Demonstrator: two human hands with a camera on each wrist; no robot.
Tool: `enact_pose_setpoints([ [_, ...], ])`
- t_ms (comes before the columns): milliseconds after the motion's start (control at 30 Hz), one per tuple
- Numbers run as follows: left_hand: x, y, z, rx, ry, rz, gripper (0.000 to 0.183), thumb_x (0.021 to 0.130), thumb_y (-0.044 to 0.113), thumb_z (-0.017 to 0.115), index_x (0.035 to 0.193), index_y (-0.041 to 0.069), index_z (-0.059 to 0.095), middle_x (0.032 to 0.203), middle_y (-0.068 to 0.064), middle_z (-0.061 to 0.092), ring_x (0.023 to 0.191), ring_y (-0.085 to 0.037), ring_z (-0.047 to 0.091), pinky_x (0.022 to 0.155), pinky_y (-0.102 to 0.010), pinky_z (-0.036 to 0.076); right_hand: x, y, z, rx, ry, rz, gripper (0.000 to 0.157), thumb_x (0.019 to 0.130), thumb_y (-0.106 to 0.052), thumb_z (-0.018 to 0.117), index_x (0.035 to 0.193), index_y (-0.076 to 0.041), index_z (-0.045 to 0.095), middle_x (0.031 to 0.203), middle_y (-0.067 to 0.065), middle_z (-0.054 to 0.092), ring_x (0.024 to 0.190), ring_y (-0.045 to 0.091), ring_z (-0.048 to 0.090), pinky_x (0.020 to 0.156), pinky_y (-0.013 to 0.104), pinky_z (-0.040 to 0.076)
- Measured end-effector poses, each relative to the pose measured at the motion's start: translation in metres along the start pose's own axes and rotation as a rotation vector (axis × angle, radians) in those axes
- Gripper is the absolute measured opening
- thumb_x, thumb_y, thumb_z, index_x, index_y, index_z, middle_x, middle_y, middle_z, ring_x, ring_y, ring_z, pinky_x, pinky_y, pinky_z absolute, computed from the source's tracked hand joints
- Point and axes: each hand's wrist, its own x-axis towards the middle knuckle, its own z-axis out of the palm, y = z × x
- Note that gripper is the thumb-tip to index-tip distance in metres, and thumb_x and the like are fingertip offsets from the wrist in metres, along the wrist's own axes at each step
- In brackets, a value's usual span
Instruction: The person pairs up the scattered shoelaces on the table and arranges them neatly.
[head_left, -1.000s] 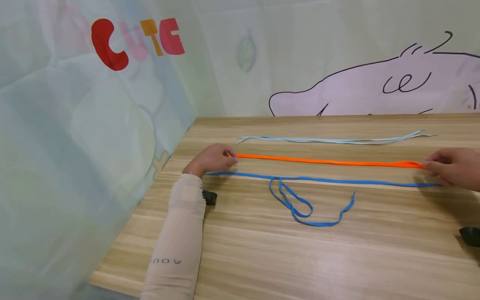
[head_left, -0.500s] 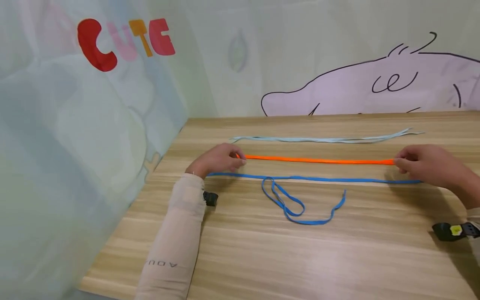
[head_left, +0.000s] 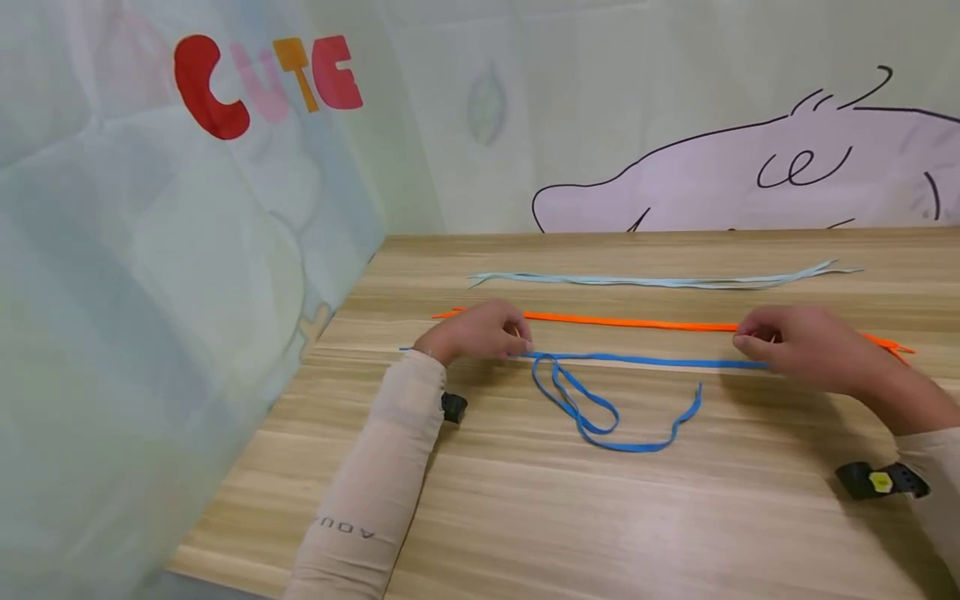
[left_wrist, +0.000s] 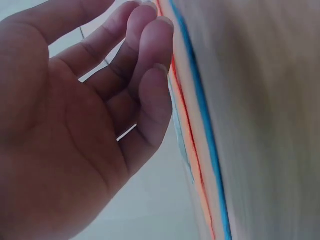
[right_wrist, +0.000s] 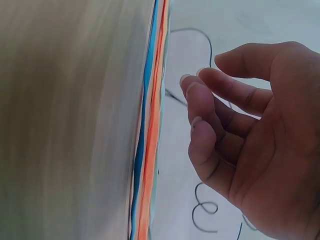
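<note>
A flat orange shoelace (head_left: 630, 321), doubled with loose ends at both sides, lies straight across the table. In front of it runs a blue shoelace (head_left: 645, 360), its spare length looped toward the table's front. My left hand (head_left: 486, 329) hovers over the left part of these laces, fingers loosely bent with nothing between them. Over the right part is my right hand (head_left: 802, 346), thumb apart from its fingertips in the right wrist view and holding nothing. Each hand hides a stretch of the orange and blue laces.
Behind the orange lace lies a pale blue bundle of shoelaces (head_left: 660, 282). The wood-grain table (head_left: 570, 517) meets a printed cloth backdrop (head_left: 442, 117) at its back and left. Dark wrist cameras (head_left: 862, 481) sit under both wrists.
Both hands have let go of the orange lace's ends and moved inward toward each other. The orange lace now rests straight with its tips showing. The other laces lie as before.
</note>
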Motion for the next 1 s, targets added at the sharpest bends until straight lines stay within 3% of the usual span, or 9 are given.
enact_pose_setpoints([
  [200,0.005,0.013,0.008,0.029,-0.064,-0.007,0.009,0.096,0.018,0.067,0.092,0.010,0.067,0.085,-0.001,0.064,0.072,-0.019,0.060,0.066,-0.028,0.044,0.000,-0.017,0.006,0.034,-0.020,-0.019,0.017,0.099,-0.022,0.065,0.104,-0.006,0.069,0.088,-0.002,0.063,0.076,0.016,0.055,0.061,0.030,0.048],
  [367,0.006,0.018,0.013,0.040,-0.071,-0.012,0.015,0.096,0.020,0.069,0.090,0.008,0.062,0.081,-0.004,0.063,0.067,-0.018,0.056,0.063,-0.027,0.040,0.002,-0.022,0.011,0.055,-0.032,-0.041,0.016,0.098,-0.022,0.066,0.104,-0.008,0.070,0.088,-0.004,0.063,0.079,0.016,0.054,0.064,0.030,0.047],
  [533,0.006,0.020,0.017,0.064,-0.083,-0.054,0.021,0.096,0.026,0.070,0.103,0.010,0.059,0.084,-0.004,0.066,0.071,-0.019,0.062,0.066,-0.029,0.044,0.001,-0.028,0.017,0.085,-0.051,-0.076,0.013,0.097,-0.022,0.068,0.103,-0.010,0.071,0.085,-0.005,0.062,0.078,0.015,0.054,0.064,0.030,0.046],
  [733,0.007,0.023,0.019,0.089,-0.116,-0.037,0.030,0.097,0.028,0.069,0.119,0.011,0.058,0.081,-0.007,0.067,0.071,-0.020,0.060,0.070,-0.028,0.043,-0.002,-0.041,0.022,0.139,-0.068,-0.116,0.008,0.096,-0.017,0.069,0.102,-0.013,0.070,0.085,-0.005,0.062,0.078,0.015,0.055,0.065,0.028,0.048],
  [867,0.008,0.024,0.020,0.112,-0.125,-0.035,0.024,0.098,0.026,0.068,0.116,0.012,0.061,0.081,-0.006,0.068,0.071,-0.019,0.059,0.069,-0.028,0.043,-0.003,-0.049,0.026,0.157,-0.089,-0.177,0.007,0.095,-0.017,0.071,0.101,-0.016,0.070,0.086,-0.008,0.064,0.079,0.012,0.057,0.066,0.026,0.050],
  [1000,0.006,0.021,0.019,0.132,-0.119,-0.040,0.016,0.097,0.022,0.069,0.108,0.013,0.062,0.082,-0.003,0.067,0.070,-0.016,0.058,0.067,-0.027,0.043,-0.002,-0.057,0.029,0.187,-0.167,-0.235,0.014,0.092,-0.022,0.075,0.103,-0.017,0.069,0.087,-0.010,0.063,0.079,0.011,0.059,0.068,0.027,0.051],
])
